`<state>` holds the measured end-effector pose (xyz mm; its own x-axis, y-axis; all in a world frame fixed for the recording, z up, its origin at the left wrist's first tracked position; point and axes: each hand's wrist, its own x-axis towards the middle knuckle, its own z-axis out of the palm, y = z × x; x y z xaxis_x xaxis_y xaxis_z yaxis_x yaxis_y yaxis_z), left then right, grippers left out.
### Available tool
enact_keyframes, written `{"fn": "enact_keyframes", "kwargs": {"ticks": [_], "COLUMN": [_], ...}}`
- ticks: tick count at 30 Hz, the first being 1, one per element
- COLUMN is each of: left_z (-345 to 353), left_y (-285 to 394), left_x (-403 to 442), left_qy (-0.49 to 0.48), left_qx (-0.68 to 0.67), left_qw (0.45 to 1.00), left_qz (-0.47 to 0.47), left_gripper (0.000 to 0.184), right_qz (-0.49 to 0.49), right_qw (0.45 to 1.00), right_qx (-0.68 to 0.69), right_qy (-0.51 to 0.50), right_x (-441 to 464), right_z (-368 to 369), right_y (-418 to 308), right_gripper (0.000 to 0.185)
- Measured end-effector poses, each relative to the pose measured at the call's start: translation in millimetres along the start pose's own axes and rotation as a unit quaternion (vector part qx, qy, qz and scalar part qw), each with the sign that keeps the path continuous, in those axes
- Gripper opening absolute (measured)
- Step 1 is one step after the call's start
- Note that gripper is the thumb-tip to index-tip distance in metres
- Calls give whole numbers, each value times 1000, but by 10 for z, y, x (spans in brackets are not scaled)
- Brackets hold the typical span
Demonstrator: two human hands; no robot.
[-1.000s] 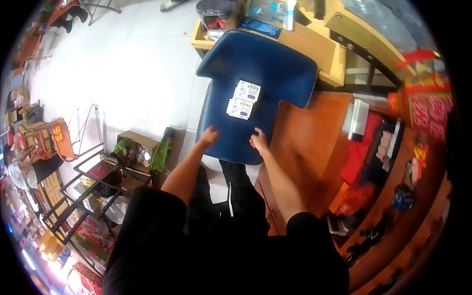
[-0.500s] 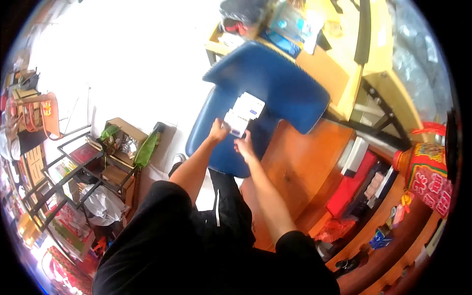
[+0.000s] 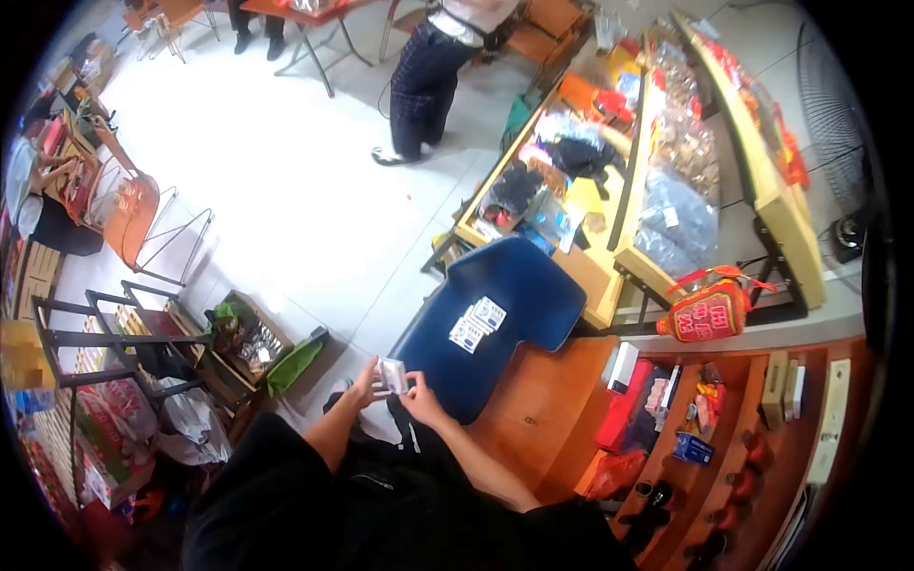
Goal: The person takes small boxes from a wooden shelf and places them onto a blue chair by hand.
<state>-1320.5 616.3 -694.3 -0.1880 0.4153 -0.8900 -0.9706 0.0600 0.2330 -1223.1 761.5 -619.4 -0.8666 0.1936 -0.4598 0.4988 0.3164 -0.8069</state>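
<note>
Pack: small white pack point(image 3: 391, 375) is sitting between both hands in front of the person, off the chair seat, its print too blurred to read
Left hand: left hand point(image 3: 360, 386) is grasping the pack's left side, fingers curling against it
Right hand: right hand point(image 3: 421, 398) is pinching the pack's right side, thumb and fingers bending in close to the left hand's fingers
Chair: blue chair point(image 3: 446, 379) is standing just beyond the hands, backrest facing the desk
White stacks: upper white stack point(image 3: 489, 314) and lower white stack point(image 3: 466, 335) are lying on the blue chair, touching or nearly so, printed faces showing; count per stack cannot tell
Right side: orange-brown cabinet point(image 3: 562, 381) is standing against the chair's right; red box point(image 3: 624, 404) and blue box point(image 3: 693, 448) are resting on the shelving there
Hanging piece: red lantern-shaped ornament point(image 3: 709, 314) is hanging near the desk's end
Desk: pale wooden desk point(image 3: 588, 271) is holding mixed goods behind the chair
Left side: black metal rack point(image 3: 71, 338) is standing near the open carton point(image 3: 282, 331); green item point(image 3: 297, 364) is leaning beside the carton
People: person in dark checked trousers point(image 3: 419, 90) is standing on the pale floor point(image 3: 286, 171); seated person point(image 3: 29, 167) is showing at far left, well apart from the hands
</note>
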Motion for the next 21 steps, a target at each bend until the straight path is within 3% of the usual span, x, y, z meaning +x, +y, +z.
{"fn": "enact_keyframes", "kwargs": {"ticks": [2,3,5,11,18,21], "left_z": [-195,-265,-352,-810,-675,-384], "left_y": [-60,-56,-61,6,37,6], "left_x": [-176,-230,-520,-1071,-1328,-1626], "left_qy": [-38,-151,-169,-285,-379,-405], "left_qx": [-37,-129,-172,-212,-34,96], "left_qw": [998,979,969,934,922,904], "left_qz": [24,36,56,23,-71,-92], "left_gripper": [64,55,51,57,62,58], "right_qz": [5,-6,-10,-7,40,-17], "right_qw": [999,997,998,996,991,982], "right_qx": [-26,-42,-12,76,110,105], "right_qy": [-45,-60,-54,39,62,155], "right_x": [-94,-151,-244,-459,-892,-1183], "right_z": [225,380,688,1404,1311,1286], "right_y": [-326,-404,-516,-659,-763,-662], "right_gripper": [41,40,42,40,45,44]}}
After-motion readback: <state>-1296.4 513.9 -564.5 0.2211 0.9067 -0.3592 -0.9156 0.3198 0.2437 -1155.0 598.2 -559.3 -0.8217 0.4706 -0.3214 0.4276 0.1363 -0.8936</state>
